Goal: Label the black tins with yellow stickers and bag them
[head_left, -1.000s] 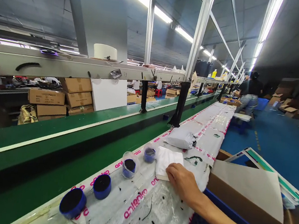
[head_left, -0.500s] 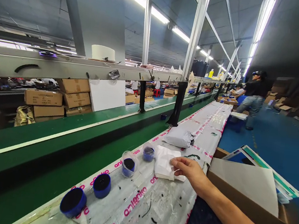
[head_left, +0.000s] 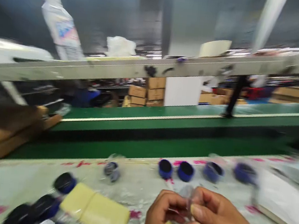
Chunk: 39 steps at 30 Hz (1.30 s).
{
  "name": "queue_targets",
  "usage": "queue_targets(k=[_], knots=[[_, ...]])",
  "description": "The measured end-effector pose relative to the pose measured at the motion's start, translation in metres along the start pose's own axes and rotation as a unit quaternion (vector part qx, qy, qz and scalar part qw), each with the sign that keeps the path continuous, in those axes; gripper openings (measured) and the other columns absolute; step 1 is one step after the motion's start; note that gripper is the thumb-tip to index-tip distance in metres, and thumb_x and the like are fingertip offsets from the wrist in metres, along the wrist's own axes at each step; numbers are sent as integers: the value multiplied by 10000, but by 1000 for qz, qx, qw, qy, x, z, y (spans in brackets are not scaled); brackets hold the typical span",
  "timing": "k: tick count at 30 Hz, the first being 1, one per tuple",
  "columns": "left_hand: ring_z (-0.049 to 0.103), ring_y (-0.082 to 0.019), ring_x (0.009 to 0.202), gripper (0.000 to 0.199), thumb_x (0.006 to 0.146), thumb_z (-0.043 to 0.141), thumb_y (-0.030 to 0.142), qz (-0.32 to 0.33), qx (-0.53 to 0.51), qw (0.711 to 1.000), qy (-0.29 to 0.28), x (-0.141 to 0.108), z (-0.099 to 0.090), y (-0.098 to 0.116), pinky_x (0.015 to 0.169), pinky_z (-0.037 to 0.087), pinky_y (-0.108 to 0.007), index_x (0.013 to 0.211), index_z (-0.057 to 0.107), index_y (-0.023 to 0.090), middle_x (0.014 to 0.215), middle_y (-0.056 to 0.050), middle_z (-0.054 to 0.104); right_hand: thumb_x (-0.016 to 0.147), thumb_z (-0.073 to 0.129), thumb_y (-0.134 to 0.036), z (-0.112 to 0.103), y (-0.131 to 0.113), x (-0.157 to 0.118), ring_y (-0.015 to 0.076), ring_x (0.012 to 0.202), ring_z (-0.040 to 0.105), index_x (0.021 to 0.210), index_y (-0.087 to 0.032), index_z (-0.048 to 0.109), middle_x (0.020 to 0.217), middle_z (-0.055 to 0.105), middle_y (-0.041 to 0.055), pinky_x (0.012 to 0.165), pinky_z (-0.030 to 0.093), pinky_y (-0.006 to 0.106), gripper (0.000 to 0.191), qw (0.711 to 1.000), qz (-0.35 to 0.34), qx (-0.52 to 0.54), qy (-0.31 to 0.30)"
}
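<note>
Near the bottom centre, my left hand (head_left: 170, 218) and my right hand (head_left: 215, 216) meet, their fingers pinched around a small, clear, blurred item (head_left: 189, 200). Beyond them stand blue rings with dark insides, among them one blue ring (head_left: 165, 169) and another blue ring (head_left: 185, 171). Further right are two more, blurred. A yellow bundle (head_left: 96, 209) lies to the left of my hands, beside several black and blue round parts (head_left: 45, 204). Behind the bundle sits a small round part in clear wrap (head_left: 111, 169). White sheets (head_left: 282, 201) lie at the right.
A green conveyor (head_left: 134, 143) runs behind the plastic-covered table (head_left: 2, 177). Above it, a metal rail (head_left: 111, 67) carries a bottle (head_left: 64, 29) and a white roll (head_left: 215, 48). A cardboard box (head_left: 0, 130) stands at the left.
The view has swung left. My right hand has left the white sheets, and my left hand has come into view. Both now pinch a clear item. The yellow bundle and black parts have appeared.
</note>
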<state>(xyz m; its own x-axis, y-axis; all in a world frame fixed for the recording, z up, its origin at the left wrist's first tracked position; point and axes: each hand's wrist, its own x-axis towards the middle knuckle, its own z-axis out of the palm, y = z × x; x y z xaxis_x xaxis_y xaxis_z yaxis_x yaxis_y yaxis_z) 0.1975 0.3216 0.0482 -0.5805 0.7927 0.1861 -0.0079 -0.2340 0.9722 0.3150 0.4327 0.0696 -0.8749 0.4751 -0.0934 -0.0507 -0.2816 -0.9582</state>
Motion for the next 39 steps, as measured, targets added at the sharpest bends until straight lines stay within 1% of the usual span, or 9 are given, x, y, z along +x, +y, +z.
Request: queue_targets(k=[5,9,13,15,17,20,26,33,39], knots=[[525,-95,609,517,618,859,621,15,-36,996,76,-15,-63,0,586,397,-217,657,622,163,684,-6,602,807,717,-686,47,20,48,114,579,472,800,-208,481,676,485,-31,540,440,231,533,974,103,-45,-198],[597,-116,650,270,781,750,398,3,82,972,222,-43,-113,12,606,446,-210,746,592,182,751,-14,667,918,598,-543,85,14,76,164,643,540,799,-211,556,721,569,12,577,451,270,355,938,-67,-296,-168],[652,-141,736,123,887,539,141,113,450,834,299,-58,-170,36,743,471,-251,796,574,217,787,1,680,954,505,-265,125,13,112,198,719,569,822,-223,620,782,631,46,641,406,307,180,740,-382,-541,-115],[671,-157,784,156,944,483,137,115,587,747,289,-56,-200,52,751,462,-268,932,614,220,857,-15,702,955,468,-185,154,12,135,219,787,578,873,-214,649,832,643,69,657,397,309,201,649,-434,-614,-119],[683,-185,913,243,975,445,136,64,679,677,277,-46,-231,67,807,465,-288,1131,615,214,997,-49,720,948,467,-140,188,10,159,234,848,590,936,-193,662,889,654,87,660,397,298,202,608,-397,-678,-117],[665,-217,993,232,970,465,152,-13,731,628,267,-21,-274,85,820,464,-304,1119,631,213,1049,-61,704,978,484,-160,241,6,195,251,924,605,1006,-166,651,978,664,113,685,425,287,169,596,-349,-715,-111],[670,-214,954,187,996,469,214,-108,738,607,274,17,-336,89,821,491,-334,1052,643,174,1044,-65,698,1032,488,-166,303,23,250,242,997,640,1134,-142,621,1089,665,108,773,516,316,169,592,-321,-730,-118],[676,-187,920,267,983,580,379,-205,732,611,222,20,-351,73,886,554,-414,1094,648,146,1003,-48,696,1027,602,-295,306,62,263,202,943,679,1132,-138,654,1072,686,63,854,573,393,196,601,-267,-739,-149],[669,-180,868,256,982,577,369,-209,723,626,206,9,-351,72,857,552,-404,1100,641,151,926,-28,685,1023,558,-269,291,64,253,215,920,691,1065,-161,682,1020,722,60,808,539,353,170,615,-252,-726,-176]])
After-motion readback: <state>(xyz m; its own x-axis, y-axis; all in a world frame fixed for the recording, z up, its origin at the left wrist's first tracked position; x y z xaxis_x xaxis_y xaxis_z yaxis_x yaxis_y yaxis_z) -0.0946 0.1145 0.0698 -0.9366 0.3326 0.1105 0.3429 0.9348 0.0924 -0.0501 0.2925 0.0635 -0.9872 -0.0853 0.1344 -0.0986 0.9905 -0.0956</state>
